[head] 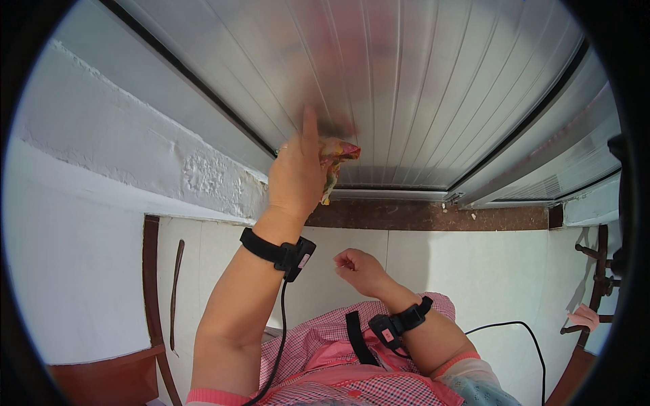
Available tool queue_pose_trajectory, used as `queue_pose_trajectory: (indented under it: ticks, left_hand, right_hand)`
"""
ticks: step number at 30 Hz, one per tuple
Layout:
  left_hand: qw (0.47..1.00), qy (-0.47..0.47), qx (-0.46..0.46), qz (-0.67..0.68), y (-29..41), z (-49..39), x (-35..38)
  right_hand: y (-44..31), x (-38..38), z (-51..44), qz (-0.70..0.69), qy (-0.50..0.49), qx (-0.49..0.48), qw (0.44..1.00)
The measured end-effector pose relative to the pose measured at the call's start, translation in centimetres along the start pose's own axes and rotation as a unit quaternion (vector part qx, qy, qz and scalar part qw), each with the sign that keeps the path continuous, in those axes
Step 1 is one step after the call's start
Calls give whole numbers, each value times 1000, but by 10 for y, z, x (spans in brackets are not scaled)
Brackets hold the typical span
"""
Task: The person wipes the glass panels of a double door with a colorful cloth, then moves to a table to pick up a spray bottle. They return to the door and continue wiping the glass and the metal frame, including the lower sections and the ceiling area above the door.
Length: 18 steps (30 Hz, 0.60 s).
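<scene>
My left hand (pixel 294 177) grips a crumpled, colourful patterned cloth (pixel 332 170) at the left side of a ribbed, translucent door panel (pixel 401 101). Its index finger extends up along the panel, and part of the cloth is hidden behind the hand. A blurred reddish reflection shows in the panel. Lower down, my right hand (pixel 361 271) hovers in front of my checked apron (pixel 304 350), its fingers curled in, with nothing visible in it. Each wrist wears a black strap with a small device, the left (pixel 294 256) and the right (pixel 393 325).
A white wall edge with peeling paint (pixel 213 170) borders the door frame on the left. Below the panel runs a brown stone threshold (pixel 401 215) with small crumbs. A thin dark stick (pixel 176 294) lies at left. Wooden pegs (pixel 589 251) and a pink cloth (pixel 585 317) are at right.
</scene>
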<state>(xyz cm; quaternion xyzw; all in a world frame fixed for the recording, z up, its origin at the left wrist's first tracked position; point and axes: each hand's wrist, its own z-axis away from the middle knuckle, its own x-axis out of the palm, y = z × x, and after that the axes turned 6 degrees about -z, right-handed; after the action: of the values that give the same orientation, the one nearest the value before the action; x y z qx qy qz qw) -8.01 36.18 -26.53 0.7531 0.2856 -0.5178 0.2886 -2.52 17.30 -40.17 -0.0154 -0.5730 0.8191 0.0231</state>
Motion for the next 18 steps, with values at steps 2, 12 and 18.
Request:
queue_pose_trajectory:
  ticks: [2, 12, 18]
  left_hand:
    - [1000, -6, -3, -1, -1, 0, 1]
    - [994, 103, 26, -7, -13, 7, -34]
    - [871, 457, 148, -101, -35, -68, -137]
  right_hand:
    - [-1, 1, 1, 10, 1, -12, 1000]
    - [-5, 1, 4, 11, -7, -14, 1000]
    - [-5, -1, 3, 17, 2, 1, 1000]
